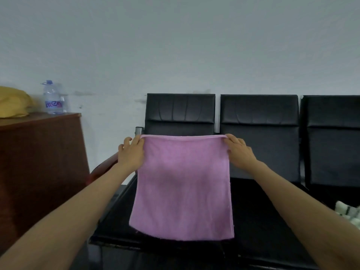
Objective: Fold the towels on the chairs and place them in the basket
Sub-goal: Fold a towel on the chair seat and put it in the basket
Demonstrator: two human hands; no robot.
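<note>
Two bare forearms are stretching forward from the bottom corners of the view. The left hand (131, 152) is pinching the upper left corner of a pink towel (183, 188), fingers curled round the hem. The right hand (240, 151) is gripping the upper right corner in the same way, thumb and fingers closed on the cloth. The top edge is running taut and level between them, and the towel is hanging flat in the air in front of the leftmost chair (180, 112). It is covering the lower part of that backrest and much of the seat behind it. Whether its lower edge is touching the seat cannot be told.

To the right, a white patterned cloth (348, 213) is lying on a black seat at the frame edge, partly cut off. Behind it, the middle chair (260, 133) and the right chair (333, 143) are standing side by side in one row, with black padded backs. A short metal armrest end (138, 131) is showing just above the left hand.

On the left, a brown wooden cabinet (39, 162) is standing beside the chairs. On its top, a clear water bottle (52, 99) with a blue cap is standing upright, and a yellow bundle (13, 104) is lying near it. A pale wall (175, 45) is filling the background.
</note>
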